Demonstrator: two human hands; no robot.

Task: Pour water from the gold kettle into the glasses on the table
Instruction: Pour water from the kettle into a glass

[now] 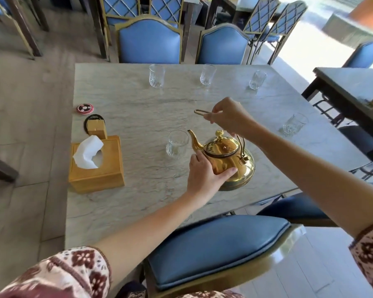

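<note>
The gold kettle [228, 162] stands on the marble table [138, 108], its spout pointing left toward a clear glass [177, 144] just beside it. My left hand [205, 173] grips the kettle's body from the near left side. My right hand [228, 117] is closed on the thin metal handle above the lid. Three glasses line the far edge: left [156, 75], middle [207, 75], right [257, 79]. Another glass [294, 124] stands near the right edge.
A wooden tissue box [97, 164] sits at the left, with a small wooden block [97, 129] and a round red coaster [84, 108] behind it. Blue chairs [218, 244] surround the table. Another table [353, 82] is at the right.
</note>
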